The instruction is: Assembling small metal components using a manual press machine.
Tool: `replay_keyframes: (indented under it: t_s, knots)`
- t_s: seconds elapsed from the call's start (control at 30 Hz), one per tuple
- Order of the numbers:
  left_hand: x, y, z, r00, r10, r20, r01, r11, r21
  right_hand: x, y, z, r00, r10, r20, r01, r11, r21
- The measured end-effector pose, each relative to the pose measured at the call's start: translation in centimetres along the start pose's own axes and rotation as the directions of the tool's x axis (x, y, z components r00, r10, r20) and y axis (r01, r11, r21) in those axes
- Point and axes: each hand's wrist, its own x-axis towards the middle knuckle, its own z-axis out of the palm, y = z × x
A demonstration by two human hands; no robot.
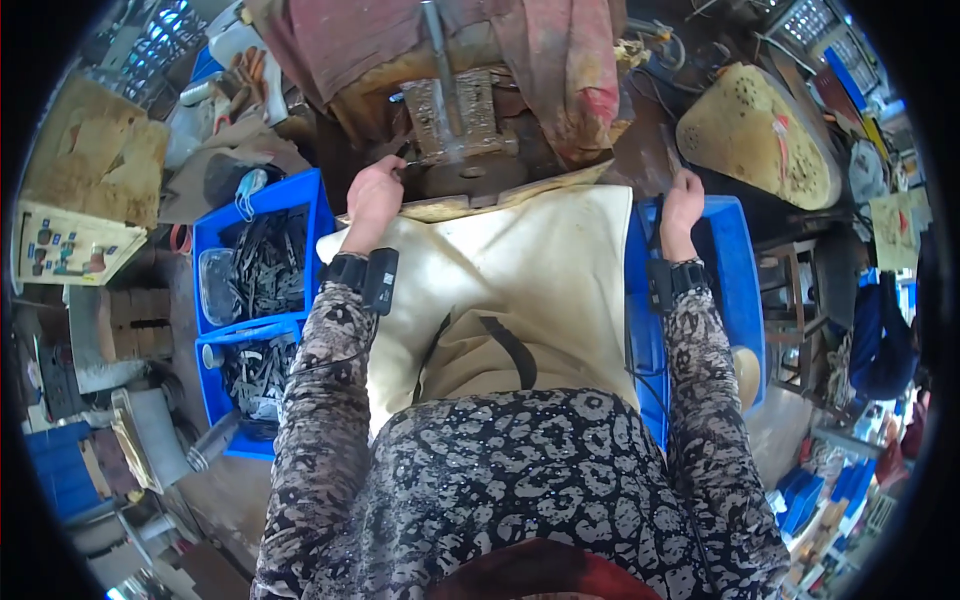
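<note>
My left hand [375, 203] is closed in a pinch at the left side of a wet, dirty machine. A small dark piece sticks out of its fingertips, too small to make out. Off to the right, my right hand [682, 208] is closed on a thin flat metal strip [669, 148] that points away from me. Between the hands sits a dark round disc [472, 176], with a wet block [455, 112] behind it and a metal rod [440, 60] slanting down over them. A pale apron [500, 250] covers my lap, below a wooden ledge.
Blue bins [212, 225] at my left hold many dark metal strips [268, 262]. Another blue bin [735, 270] stands under my right forearm. Stained red cloth [350, 45] drapes over the machine. A yellowish, spotted padded piece [755, 135] lies at the far right.
</note>
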Motion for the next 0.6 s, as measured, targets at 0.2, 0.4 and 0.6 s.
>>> replay_keyframes:
  t_s: [0.2,0.4,0.6]
  knots:
    - [-0.1,1.0,0.4,0.998,0.039,-0.057,-0.041,0.998,-0.038,-1.9,-10.6,5.5,0.779,-0.606,0.163,0.6,0.795,0.092]
    - [-0.2,1.6,0.5,1.0,0.014,-0.022,-0.014,1.0,-0.009,-6.2,-11.5,8.8,0.573,-0.347,0.742,0.701,0.677,-0.225]
    - [-0.3,1.8,0.3,0.998,0.014,-0.054,-0.015,1.0,-0.011,-6.1,-11.3,8.8,0.639,-0.412,0.65,0.667,0.717,-0.201]
